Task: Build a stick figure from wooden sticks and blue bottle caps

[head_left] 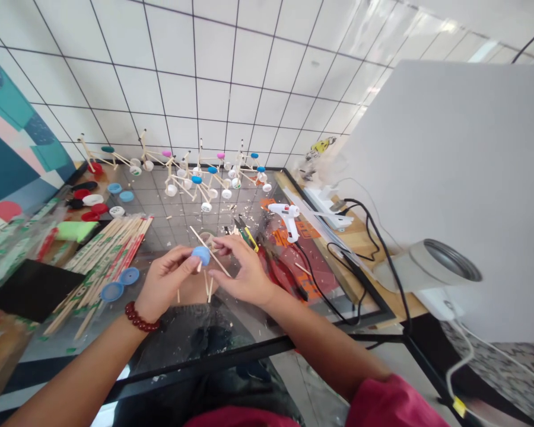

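- Left hand (167,281) pinches a blue bottle cap (200,255)
- Right hand (242,267) grips a wooden stick (210,252) touching the cap
- Hot glue gun (287,216) right of the cap
- Stick-and-cap models (196,178) beyond it
- Loose wooden sticks (102,267) left of it

The left hand (167,284) and right hand (244,270) hover close together — fingers curled into pinches.

no text can be read; the green print on the chopstick wrappers (100,267) is too blurred
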Tool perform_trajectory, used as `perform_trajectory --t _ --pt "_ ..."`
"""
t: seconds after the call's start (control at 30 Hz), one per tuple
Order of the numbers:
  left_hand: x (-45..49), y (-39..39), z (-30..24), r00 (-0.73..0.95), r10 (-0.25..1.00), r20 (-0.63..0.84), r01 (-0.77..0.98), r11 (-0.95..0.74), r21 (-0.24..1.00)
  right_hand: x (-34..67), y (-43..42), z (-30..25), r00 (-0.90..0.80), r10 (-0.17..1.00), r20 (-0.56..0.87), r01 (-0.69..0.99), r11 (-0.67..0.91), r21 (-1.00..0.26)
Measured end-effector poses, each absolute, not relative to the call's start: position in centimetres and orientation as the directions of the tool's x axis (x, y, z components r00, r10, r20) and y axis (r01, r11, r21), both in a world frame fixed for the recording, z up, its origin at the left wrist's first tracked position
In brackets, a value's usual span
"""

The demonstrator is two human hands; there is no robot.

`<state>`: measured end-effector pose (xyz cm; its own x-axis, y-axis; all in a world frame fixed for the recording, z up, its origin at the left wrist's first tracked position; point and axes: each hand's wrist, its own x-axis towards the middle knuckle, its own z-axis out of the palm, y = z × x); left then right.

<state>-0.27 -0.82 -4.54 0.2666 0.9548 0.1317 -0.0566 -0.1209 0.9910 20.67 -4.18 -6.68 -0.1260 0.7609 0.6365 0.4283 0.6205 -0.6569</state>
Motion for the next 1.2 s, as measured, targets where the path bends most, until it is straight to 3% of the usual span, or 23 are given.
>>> perform_trajectory --t 0.3,0.53,0.7,0.9,1.2 --pt "0.0 -1.1 -4.5 0.321 0.947 0.001 -0.094 0.031 0.995 21.0 -4.2 -5.9 -0.133 0.693 0.708 0.490 0.667 -0.561" --pt "0.1 -1.4 -3.7 0.443 0.896 -0.032 -0.109 0.089 0.990 21.0 -4.6 -4.6 -0.078 0.773 0.630 0.397 0.604 -0.692" --pt "0.2 -1.4 -3.0 0.431 0.889 -0.156 -0.277 0.295 0.915 21.9 -4.0 -4.6 0.075 0.824 0.561 0.334 0.509 -0.793" --pt "0.9 -1.7 -3.3 0.462 0.859 -0.221 -0.333 0.399 0.854 20.7 -4.2 -5.2 -0.127 0.760 0.638 0.364 0.634 -0.683" --pt "1.1 -2.0 -3.5 0.495 0.838 -0.229 -0.381 0.446 0.810 21.1 -4.3 -5.2 -0.174 0.783 0.597 0.362 0.614 -0.701"
